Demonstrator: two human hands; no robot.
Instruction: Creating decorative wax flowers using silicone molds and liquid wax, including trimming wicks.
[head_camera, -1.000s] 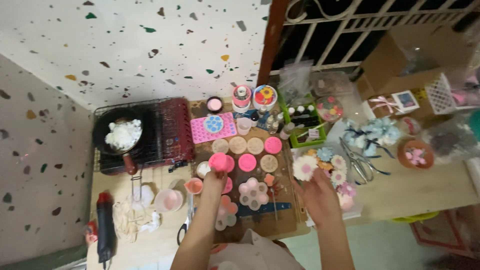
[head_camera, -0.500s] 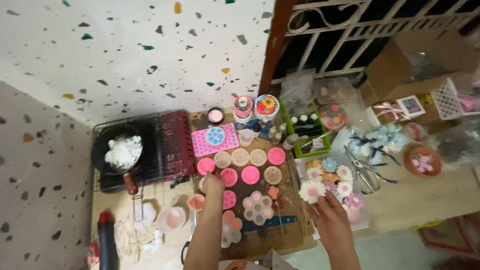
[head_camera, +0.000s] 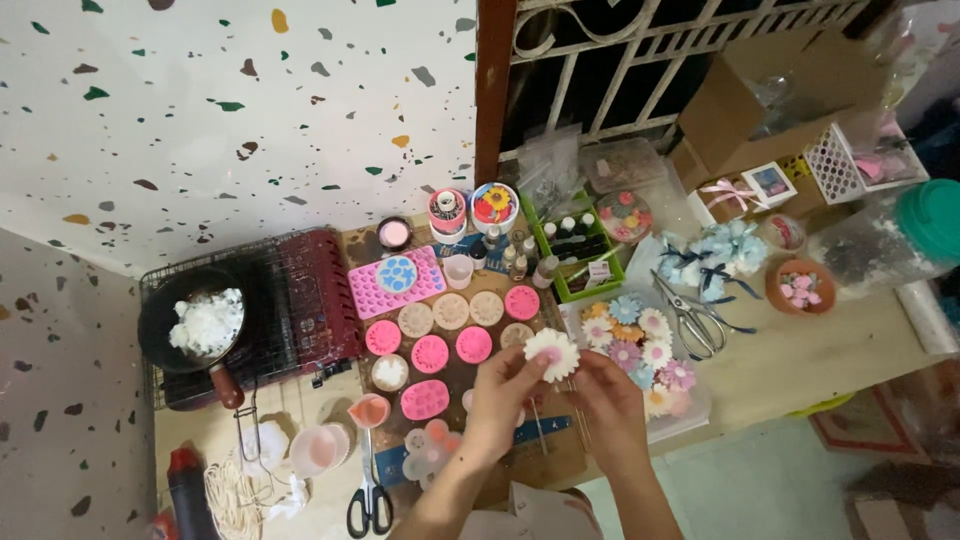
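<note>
White flower (head_camera: 552, 354) held between left hand (head_camera: 507, 392) and right hand (head_camera: 607, 397).

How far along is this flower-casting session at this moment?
Done: a batch of finished flowers lies piled on the tray at right. In hand: both the left hand and right hand hold a white daisy-shaped flower over the board. Left: several round pink moulds sit on the board, apparently filled, and white wax chunks remain in the pan.

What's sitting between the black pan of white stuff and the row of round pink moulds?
In the head view, a dark red wire rack lies between the black pan and the round pink moulds.
</note>
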